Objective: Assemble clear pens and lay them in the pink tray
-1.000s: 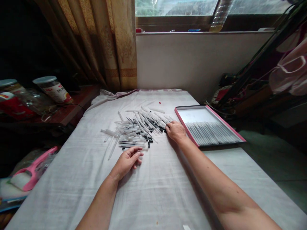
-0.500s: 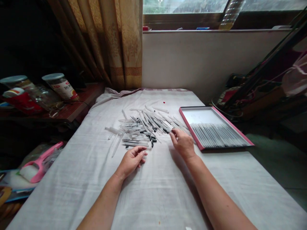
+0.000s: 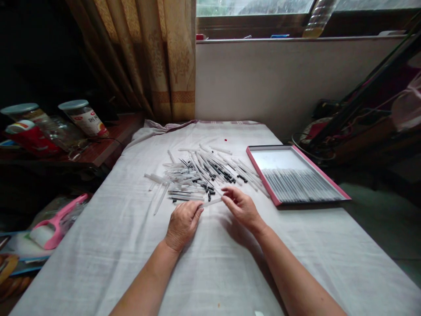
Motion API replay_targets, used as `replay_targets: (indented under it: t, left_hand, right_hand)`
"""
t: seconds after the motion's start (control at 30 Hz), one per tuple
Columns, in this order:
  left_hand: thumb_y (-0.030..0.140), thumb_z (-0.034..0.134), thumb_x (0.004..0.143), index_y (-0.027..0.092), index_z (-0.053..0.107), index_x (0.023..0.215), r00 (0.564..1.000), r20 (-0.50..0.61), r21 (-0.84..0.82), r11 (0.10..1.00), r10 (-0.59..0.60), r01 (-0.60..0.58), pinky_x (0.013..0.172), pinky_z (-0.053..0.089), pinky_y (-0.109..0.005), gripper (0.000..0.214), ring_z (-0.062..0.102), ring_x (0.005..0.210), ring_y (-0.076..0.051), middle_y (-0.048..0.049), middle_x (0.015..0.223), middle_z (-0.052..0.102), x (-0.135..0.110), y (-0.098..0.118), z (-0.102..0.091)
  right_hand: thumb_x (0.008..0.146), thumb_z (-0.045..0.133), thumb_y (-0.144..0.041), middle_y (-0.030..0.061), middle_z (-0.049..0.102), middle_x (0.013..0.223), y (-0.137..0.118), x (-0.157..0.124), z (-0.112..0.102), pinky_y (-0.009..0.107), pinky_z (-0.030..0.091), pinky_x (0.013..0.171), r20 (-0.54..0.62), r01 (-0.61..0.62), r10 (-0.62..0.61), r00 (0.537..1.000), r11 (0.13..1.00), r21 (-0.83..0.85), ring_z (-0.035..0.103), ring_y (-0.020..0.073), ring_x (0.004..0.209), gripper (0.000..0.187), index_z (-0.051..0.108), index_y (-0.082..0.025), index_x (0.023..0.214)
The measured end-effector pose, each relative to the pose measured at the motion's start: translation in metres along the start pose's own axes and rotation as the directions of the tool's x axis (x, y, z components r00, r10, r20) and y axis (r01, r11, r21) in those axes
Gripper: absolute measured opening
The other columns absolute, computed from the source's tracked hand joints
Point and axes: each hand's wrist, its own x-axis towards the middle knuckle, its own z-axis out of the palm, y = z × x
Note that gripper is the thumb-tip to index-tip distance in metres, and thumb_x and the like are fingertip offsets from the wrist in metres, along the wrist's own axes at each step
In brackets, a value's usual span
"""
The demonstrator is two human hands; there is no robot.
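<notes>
My left hand (image 3: pixel 184 223) is closed around one end of a whitish, translucent pen barrel (image 3: pixel 211 202). The barrel's other end is pinched between the thumb and fingers of my right hand (image 3: pixel 242 207), so it spans the gap between both hands, just above the cloth. Right beyond them lies a loose pile of pen parts (image 3: pixel 189 177): clear barrels, thin dark refills and small black caps (image 3: pixel 209 192). To the right of the pile, a shallow pink-edged box (image 3: pixel 270 188) holds a row of pens (image 3: pixel 297 184) laid side by side; its back part shows a bare white bottom.
A whitish cloth (image 3: pixel 210 272) covers the table. A tiny red piece (image 3: pixel 225 140) lies behind the pile. Lidded jars (image 3: pixel 83 118) stand on a brown side table (image 3: pixel 108 147) at left, above a pink-handled tool (image 3: pixel 57 219). A curtain (image 3: pixel 174 61) hangs behind.
My right hand has moved left and nearer, away from the pile's right side, to meet my left hand. My left hand has turned and closed; a barrel now shows between them.
</notes>
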Motion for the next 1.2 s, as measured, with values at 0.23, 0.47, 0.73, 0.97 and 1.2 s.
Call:
replay_targets:
  t: [0.23,0.47,0.73,0.97,1.2]
  left_hand:
    - [0.03,0.05,0.091,0.025,0.066,0.114,0.996,-0.034,-0.202,0.977,-0.083,0.074,0.089,0.049,-0.034,0.029,0.066,0.098,-0.024,-0.0075,0.108,0.072,0.0,-0.001,0.002]
    - [0.029,0.053,0.089,0.025,0.068,0.11,0.994,-0.021,-0.227,0.968,-0.111,0.103,0.09,0.048,-0.034,0.026,0.067,0.098,-0.024,-0.0075,0.106,0.072,0.0,-0.005,0.004]
    - [0.029,0.054,0.088,0.024,0.068,0.108,0.997,-0.035,-0.18,0.981,-0.075,0.067,0.087,0.05,-0.032,0.024,0.067,0.095,-0.022,-0.0061,0.104,0.073,0.0,-0.005,0.004]
    - [0.025,0.05,0.091,0.022,0.065,0.108,0.996,-0.074,-0.041,0.998,0.053,-0.056,0.082,0.053,-0.03,0.023,0.069,0.09,-0.019,-0.0054,0.101,0.074,-0.001,-0.01,0.008]
    - [0.025,0.052,0.09,0.022,0.066,0.108,0.994,-0.08,-0.005,0.997,0.08,-0.08,0.082,0.054,-0.03,0.022,0.069,0.09,-0.019,-0.0054,0.1,0.074,-0.001,-0.011,0.008]
  right_hand:
    - [0.088,0.053,-0.034,0.0116,0.069,0.105,0.026,0.034,-0.028,0.033,0.048,0.066,-0.189,-0.304,0.241,0.952,0.659,-0.688,0.064,0.0226,0.077,0.027,0.071,-0.021,0.103]
    - [0.093,0.045,-0.035,0.0123,0.069,0.102,0.023,0.035,-0.025,0.033,0.045,0.062,-0.192,-0.328,0.289,0.938,0.557,-0.763,0.065,0.0243,0.077,0.031,0.072,-0.02,0.102]
    - [0.092,0.049,-0.039,0.0087,0.069,0.106,0.02,0.027,-0.025,0.028,0.044,0.064,-0.162,-0.287,0.254,0.953,0.601,-0.746,0.065,0.0222,0.085,0.031,0.073,-0.023,0.103]
    - [0.092,0.045,-0.037,0.0078,0.07,0.111,0.017,0.047,-0.035,0.032,0.047,0.075,-0.131,-0.367,0.419,0.898,0.552,-0.749,0.066,0.0238,0.091,0.034,0.073,-0.026,0.105]
    - [0.089,0.048,-0.036,0.0105,0.07,0.11,0.015,0.059,-0.036,0.035,0.049,0.075,-0.059,-0.308,0.437,0.897,0.525,-0.793,0.067,0.0275,0.094,0.03,0.073,-0.024,0.102]
